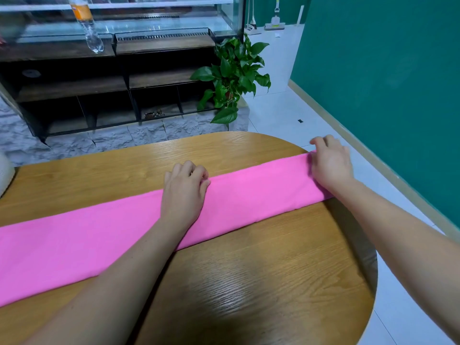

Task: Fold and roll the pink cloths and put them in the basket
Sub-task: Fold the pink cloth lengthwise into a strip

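Pink cloth (249, 192): folded into one long strip, lying slantwise across the wooden counter (273, 282), its right end at the counter's edge. Left grip (184, 192): fingers curled on the strip's far edge, mid-length. Right grip (329, 165): fingers curled over the right end. Step: folding apparently done, rolling due. Next: turn the right end over tightly, edges aligned. Basket: not identifiable.

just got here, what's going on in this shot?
A person is folding a pink cloth, which lies as a long strip across the wooden table. The left hand grips its far edge near the middle; the right hand grips its right end at the table's edge. Nothing is rolled yet.
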The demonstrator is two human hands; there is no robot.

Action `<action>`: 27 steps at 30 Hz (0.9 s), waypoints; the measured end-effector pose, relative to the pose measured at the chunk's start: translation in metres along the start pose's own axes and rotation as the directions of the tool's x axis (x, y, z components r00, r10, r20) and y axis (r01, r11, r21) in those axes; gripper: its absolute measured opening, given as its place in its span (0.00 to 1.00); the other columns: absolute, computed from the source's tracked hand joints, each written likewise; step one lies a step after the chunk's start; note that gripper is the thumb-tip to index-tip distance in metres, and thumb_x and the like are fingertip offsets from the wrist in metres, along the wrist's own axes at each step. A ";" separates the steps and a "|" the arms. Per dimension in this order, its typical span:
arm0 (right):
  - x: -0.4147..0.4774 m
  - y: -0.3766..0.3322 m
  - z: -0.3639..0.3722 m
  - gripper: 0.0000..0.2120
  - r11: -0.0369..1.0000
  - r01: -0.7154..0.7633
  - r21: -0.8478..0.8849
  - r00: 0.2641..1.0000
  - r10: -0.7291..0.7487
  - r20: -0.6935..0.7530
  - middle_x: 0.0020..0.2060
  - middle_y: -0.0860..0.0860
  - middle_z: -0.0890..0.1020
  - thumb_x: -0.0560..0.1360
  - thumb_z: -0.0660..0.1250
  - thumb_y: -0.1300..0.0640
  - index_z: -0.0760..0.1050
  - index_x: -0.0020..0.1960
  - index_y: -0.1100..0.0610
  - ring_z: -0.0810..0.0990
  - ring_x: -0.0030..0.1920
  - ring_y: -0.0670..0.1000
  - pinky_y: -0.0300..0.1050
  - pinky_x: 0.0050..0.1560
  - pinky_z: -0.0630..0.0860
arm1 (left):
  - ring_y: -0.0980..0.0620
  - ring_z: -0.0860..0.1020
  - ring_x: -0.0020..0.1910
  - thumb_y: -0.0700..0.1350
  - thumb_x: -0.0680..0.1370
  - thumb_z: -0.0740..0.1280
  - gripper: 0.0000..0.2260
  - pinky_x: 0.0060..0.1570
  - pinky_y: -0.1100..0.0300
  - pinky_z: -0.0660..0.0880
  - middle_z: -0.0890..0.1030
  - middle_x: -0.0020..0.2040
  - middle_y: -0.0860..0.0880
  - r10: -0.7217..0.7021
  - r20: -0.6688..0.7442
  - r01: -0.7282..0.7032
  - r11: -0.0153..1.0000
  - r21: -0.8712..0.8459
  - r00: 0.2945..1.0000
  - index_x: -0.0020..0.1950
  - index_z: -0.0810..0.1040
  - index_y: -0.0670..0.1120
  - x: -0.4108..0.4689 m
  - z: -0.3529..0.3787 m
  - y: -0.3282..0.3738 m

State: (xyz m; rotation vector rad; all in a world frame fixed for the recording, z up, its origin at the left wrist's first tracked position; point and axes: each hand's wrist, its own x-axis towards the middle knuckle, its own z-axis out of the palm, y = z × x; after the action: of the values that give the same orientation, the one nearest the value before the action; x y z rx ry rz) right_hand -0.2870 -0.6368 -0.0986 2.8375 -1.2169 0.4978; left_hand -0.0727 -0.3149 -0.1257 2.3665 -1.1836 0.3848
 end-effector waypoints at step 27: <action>-0.044 0.006 0.001 0.43 0.978 0.133 0.160 0.912 -0.184 0.366 0.85 0.44 0.46 0.80 0.39 0.23 0.46 0.87 0.47 0.45 0.84 0.45 0.50 0.84 0.44 | 0.47 0.77 0.48 0.49 0.83 0.66 0.05 0.49 0.51 0.70 0.79 0.48 0.52 -0.005 0.048 0.005 1.000 -0.015 0.999 0.52 0.78 0.50 -0.004 0.001 -0.003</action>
State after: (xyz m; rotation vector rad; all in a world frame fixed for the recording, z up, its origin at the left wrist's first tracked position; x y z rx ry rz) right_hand -0.3198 -0.6102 -0.1135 3.2182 -1.0075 0.0172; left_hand -0.0728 -0.3116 -0.1287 2.3776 -1.1976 0.3178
